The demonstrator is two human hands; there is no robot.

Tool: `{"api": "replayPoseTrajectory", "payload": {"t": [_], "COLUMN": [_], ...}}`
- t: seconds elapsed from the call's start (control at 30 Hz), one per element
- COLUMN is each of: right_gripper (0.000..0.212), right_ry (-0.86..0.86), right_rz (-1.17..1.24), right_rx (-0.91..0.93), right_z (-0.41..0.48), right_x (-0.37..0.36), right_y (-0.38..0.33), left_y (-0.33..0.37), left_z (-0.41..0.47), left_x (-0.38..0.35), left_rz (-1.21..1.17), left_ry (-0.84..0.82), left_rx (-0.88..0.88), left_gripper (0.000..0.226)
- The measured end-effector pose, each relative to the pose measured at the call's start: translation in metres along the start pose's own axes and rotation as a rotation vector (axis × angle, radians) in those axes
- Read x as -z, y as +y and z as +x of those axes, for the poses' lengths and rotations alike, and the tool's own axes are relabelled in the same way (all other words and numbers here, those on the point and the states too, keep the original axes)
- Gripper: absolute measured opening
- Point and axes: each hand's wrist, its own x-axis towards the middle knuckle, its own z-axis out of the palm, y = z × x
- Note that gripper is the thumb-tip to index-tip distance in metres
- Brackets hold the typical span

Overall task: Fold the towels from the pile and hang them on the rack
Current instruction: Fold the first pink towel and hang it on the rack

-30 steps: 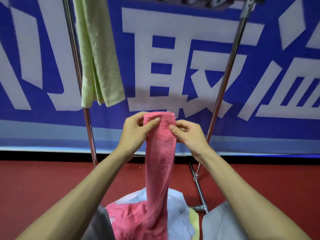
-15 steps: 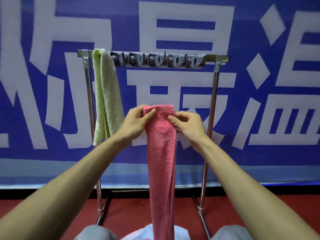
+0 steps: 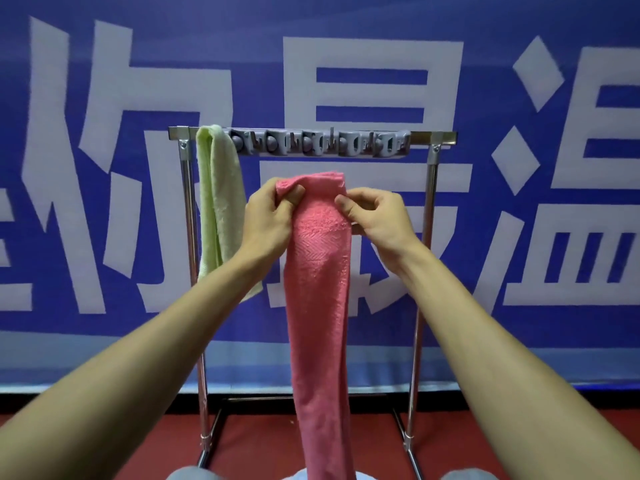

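The left hand and the right hand each have their fingers closed on a top corner of the pink towel, pinching it. The towel is folded into a narrow strip and hangs straight down from the fingers, its lower end passing out of view. Above and beyond the fingers runs the top bar of the rack, not yet touched by this towel. To the left of the fingers a green towel is draped over that bar. Assessment: one towel hung, a second folded and awaiting hanging. The pile is not clearly visible, so the remainder cannot be judged.
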Motion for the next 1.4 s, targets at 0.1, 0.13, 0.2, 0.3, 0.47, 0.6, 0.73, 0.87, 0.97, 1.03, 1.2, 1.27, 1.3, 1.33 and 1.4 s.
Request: {"api": "replayPoseTrajectory", "payload": {"t": [0.1, 0.13, 0.2, 0.3, 0.47, 0.6, 0.73, 0.87, 0.97, 1.03, 1.2, 1.27, 1.3, 1.33, 1.4], "right_gripper": [0.011, 0.01, 0.006, 0.005, 0.034, 0.056, 0.044, 0.025, 0.018, 0.016, 0.021, 0.022, 0.023, 0.025, 0.028], "right_ry": [-0.041, -0.043, -0.03, -0.006, -0.027, -0.202, -0.233, -0.29, -0.365, -0.351, -0.215, -0.178, -0.162, -0.147, -0.121], "right_rz": [-0.03, -0.043, -0.037, -0.012, -0.018, 0.046, 0.088, 0.207, 0.174, 0.145, 0.044, 0.054, 0.073, 0.092, 0.098], "right_rx": [-0.033, -0.044, -0.059, -0.063, -0.138, -0.26, -0.305, -0.368, -0.383, -0.384, -0.304, -0.294, -0.295, -0.298, -0.302], "right_z": [-0.003, -0.005, -0.009, -0.009, -0.011, -0.018, -0.024, -0.028, -0.034, -0.036, -0.029, -0.025, -0.024, -0.022, -0.02], "right_x": [-0.005, -0.005, -0.003, -0.001, 0.0, -0.002, -0.001, 0.011, 0.016, 0.017, 0.015, 0.014, 0.014, 0.014, 0.013], "right_y": [0.003, 0.006, 0.011, 0.014, 0.018, 0.022, 0.032, 0.042, 0.048, 0.045, 0.026, 0.019, 0.015, 0.012, 0.009], "left_y": [-0.008, -0.011, -0.011, -0.007, -0.002, 0.002, 0.005, -0.002, -0.016, -0.03, -0.054, -0.056, -0.06, -0.064, -0.075], "left_z": [-0.004, -0.006, -0.008, -0.005, 0.002, 0.007, 0.012, 0.023, 0.032, 0.035, 0.02, 0.003, -0.007, -0.017, -0.034], "left_x": [-0.001, 0.0, 0.001, 0.0, -0.005, -0.01, -0.011, -0.003, 0.001, 0.002, 0.003, -0.001, -0.002, -0.002, -0.002], "left_rz": [0.017, 0.021, 0.02, 0.005, 0.014, -0.198, -0.322, -0.479, -0.607, -0.639, -0.589, -0.641, -0.656, -0.652, -0.589], "left_ry": [-0.004, -0.017, -0.05, -0.108, -0.097, -0.012, 0.032, 0.1, 0.17, 0.251, 0.281, 0.202, 0.135, 0.067, -0.089], "left_rx": [0.116, 0.136, 0.172, 0.177, 0.224, 0.528, 0.669, 0.833, 0.928, 0.957, 0.949, 0.94, 0.95, 0.954, 0.939], "left_gripper": [0.01, 0.011, 0.011, 0.011, 0.015, 0.026, 0.029, 0.019, 0.016, 0.015, 0.018, 0.012, 0.021, 0.028, 0.038]}}
